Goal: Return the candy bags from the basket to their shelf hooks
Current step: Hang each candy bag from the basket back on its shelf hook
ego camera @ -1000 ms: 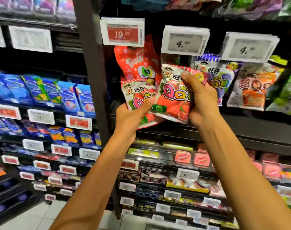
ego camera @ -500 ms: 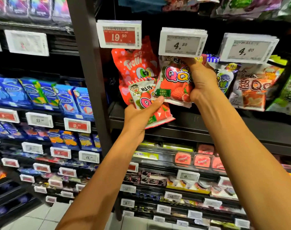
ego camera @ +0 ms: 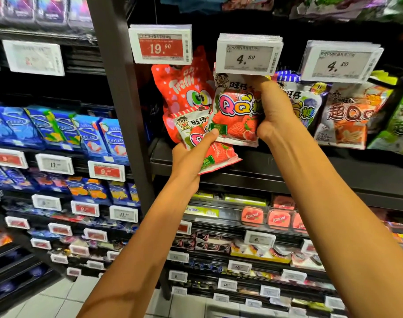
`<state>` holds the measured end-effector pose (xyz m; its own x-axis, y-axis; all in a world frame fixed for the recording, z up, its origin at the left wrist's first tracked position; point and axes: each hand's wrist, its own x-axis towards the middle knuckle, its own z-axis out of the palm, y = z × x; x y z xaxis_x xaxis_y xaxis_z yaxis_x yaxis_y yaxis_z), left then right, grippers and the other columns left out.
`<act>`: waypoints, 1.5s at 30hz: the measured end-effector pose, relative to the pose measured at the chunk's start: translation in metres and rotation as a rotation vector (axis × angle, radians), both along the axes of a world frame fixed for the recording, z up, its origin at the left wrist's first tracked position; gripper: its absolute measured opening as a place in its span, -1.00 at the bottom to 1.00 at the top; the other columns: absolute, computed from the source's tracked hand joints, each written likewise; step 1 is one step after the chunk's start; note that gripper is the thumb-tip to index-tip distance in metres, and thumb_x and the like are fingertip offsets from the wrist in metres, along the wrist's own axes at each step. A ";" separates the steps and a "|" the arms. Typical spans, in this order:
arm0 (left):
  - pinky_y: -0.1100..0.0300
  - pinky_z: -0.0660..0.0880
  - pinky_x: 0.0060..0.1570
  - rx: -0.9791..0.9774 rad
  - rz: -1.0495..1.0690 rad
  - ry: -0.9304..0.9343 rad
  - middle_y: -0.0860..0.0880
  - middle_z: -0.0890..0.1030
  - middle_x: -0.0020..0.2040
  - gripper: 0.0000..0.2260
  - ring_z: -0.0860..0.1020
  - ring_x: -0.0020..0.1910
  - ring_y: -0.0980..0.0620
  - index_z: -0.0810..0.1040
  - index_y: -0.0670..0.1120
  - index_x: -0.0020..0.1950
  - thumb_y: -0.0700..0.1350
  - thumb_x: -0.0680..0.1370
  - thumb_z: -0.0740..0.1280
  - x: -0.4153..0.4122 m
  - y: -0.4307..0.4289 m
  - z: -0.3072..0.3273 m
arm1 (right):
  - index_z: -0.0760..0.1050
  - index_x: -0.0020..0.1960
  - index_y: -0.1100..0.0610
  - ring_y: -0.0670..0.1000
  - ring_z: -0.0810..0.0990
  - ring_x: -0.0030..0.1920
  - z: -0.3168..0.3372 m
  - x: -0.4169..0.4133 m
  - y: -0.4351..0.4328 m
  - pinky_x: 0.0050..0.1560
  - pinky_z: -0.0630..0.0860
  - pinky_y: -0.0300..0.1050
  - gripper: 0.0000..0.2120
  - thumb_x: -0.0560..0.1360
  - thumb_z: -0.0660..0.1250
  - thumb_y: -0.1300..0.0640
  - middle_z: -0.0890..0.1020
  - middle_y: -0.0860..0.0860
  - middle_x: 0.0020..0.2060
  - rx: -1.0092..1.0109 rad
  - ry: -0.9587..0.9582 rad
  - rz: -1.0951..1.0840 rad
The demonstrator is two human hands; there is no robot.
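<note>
My right hand (ego camera: 272, 111) grips a strawberry QQ candy bag (ego camera: 236, 111) by its right side, the bag's top edge tucked just under the 4.20 price tag (ego camera: 249, 53). The hook behind that tag is hidden. My left hand (ego camera: 191, 157) holds a second strawberry QQ bag (ego camera: 197, 134) lower and to the left, its thumb resting on the bag's front. The two bags overlap slightly. No basket is in view.
A red Trolli bag (ego camera: 184, 88) hangs left under the 19.90 tag (ego camera: 160, 45). A purple QQ bag (ego camera: 303, 104) and an orange QQ bag (ego camera: 347, 115) hang to the right. A black upright post (ego camera: 117, 99) divides the bays. Shelves of gum and candy sit below.
My right hand has lifted its bag up from chest height to just beneath the 4.20 tag. My left hand dropped slightly with its bag.
</note>
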<state>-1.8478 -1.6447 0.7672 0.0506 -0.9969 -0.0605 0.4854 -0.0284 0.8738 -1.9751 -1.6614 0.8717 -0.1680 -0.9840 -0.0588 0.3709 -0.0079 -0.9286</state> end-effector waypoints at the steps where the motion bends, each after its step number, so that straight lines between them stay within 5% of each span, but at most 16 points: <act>1: -0.01 0.60 0.11 0.000 0.006 -0.009 -0.08 0.72 0.03 -0.72 0.69 0.01 -0.03 0.61 -0.10 0.13 -0.15 0.44 0.51 0.000 -0.001 0.000 | 0.63 -0.01 0.16 0.12 0.71 -0.30 0.000 0.001 0.000 -0.30 0.63 0.02 -0.81 0.41 0.46 0.13 0.73 0.13 -0.19 0.005 -0.008 -0.003; 7: 0.00 0.61 0.10 -0.033 0.037 -0.107 -0.04 0.73 -0.04 -0.83 0.70 -0.02 0.00 0.65 -0.04 0.01 -0.15 0.44 0.51 0.000 -0.006 -0.003 | 0.59 0.18 0.20 0.14 0.72 -0.23 0.000 0.001 0.001 -0.28 0.63 0.05 -0.62 0.39 0.47 0.14 0.73 0.15 -0.09 0.012 0.026 -0.034; 22: 0.03 0.61 0.10 -0.058 0.066 -0.149 0.00 0.73 -0.05 -0.86 0.69 -0.02 0.04 0.65 0.03 -0.06 -0.13 0.43 0.51 -0.004 -0.012 -0.004 | 0.58 0.16 0.18 0.09 0.72 -0.24 0.000 -0.001 -0.010 -0.21 0.67 0.11 -0.66 0.40 0.48 0.15 0.73 0.11 -0.16 0.007 0.060 -0.096; 26: 0.02 0.61 0.09 -0.054 0.067 -0.184 0.01 0.73 -0.11 -0.92 0.70 -0.04 0.03 0.66 0.03 -0.13 -0.13 0.45 0.50 -0.003 -0.016 -0.004 | 0.56 0.18 0.19 0.03 0.72 -0.30 -0.008 -0.005 -0.010 -0.34 0.63 -0.05 -0.61 0.40 0.52 0.14 0.73 0.05 -0.25 -0.064 0.065 -0.099; 30: -0.04 0.58 0.16 -0.034 0.073 -0.216 0.00 0.73 -0.08 -0.92 0.68 0.00 -0.01 0.65 0.03 -0.10 -0.12 0.45 0.50 -0.006 -0.022 -0.002 | 0.51 0.26 0.17 0.06 0.72 -0.15 -0.012 -0.008 -0.016 -0.26 0.65 -0.04 -0.51 0.39 0.53 0.10 0.72 0.09 -0.07 -0.094 0.106 -0.114; 34: -0.05 0.55 0.20 0.005 0.082 -0.226 -0.07 0.68 0.07 -0.73 0.64 0.09 -0.05 0.59 -0.07 0.14 -0.11 0.46 0.49 -0.009 -0.028 0.003 | 0.34 0.44 0.14 0.19 0.63 0.13 -0.012 -0.005 -0.029 -0.04 0.64 0.21 -0.35 0.42 0.50 0.06 0.59 0.19 0.21 -0.038 0.107 -0.110; 37: 0.05 0.62 0.04 0.006 0.094 -0.236 -0.04 0.70 -0.04 -0.85 0.68 -0.02 0.00 0.60 -0.01 -0.02 -0.15 0.47 0.49 -0.007 -0.029 0.002 | 0.45 0.30 0.18 0.22 0.63 0.11 -0.012 -0.003 -0.038 0.04 0.60 0.29 -0.55 0.46 0.45 0.11 0.62 0.20 0.14 -0.092 0.222 -0.201; 40: 0.19 0.62 -0.22 0.027 0.121 -0.250 0.00 0.70 -0.16 -0.88 0.69 -0.18 0.07 0.62 -0.05 -0.06 -0.18 0.45 0.50 0.001 -0.025 -0.006 | 0.56 -0.07 0.12 0.28 0.63 0.08 -0.011 -0.002 -0.050 0.04 0.57 0.33 -0.96 0.48 0.39 0.20 0.67 0.20 0.01 -0.147 0.343 -0.280; 45: 0.26 0.61 -0.27 -0.024 0.138 -0.266 0.12 0.71 -0.26 -0.89 0.70 -0.22 0.12 0.64 0.05 -0.18 -0.16 0.45 0.50 0.018 -0.016 -0.014 | 0.53 0.05 0.14 0.09 0.63 0.01 -0.020 -0.004 -0.053 0.05 0.60 0.09 -0.80 0.53 0.36 0.03 0.65 0.08 -0.01 -0.170 0.478 -0.338</act>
<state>-1.8302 -1.6610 0.7534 0.1962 -0.9806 -0.0032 0.2371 0.0443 0.9705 -1.9787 -1.7139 0.8520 -0.4417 -0.8607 0.2530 -0.1352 -0.2150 -0.9672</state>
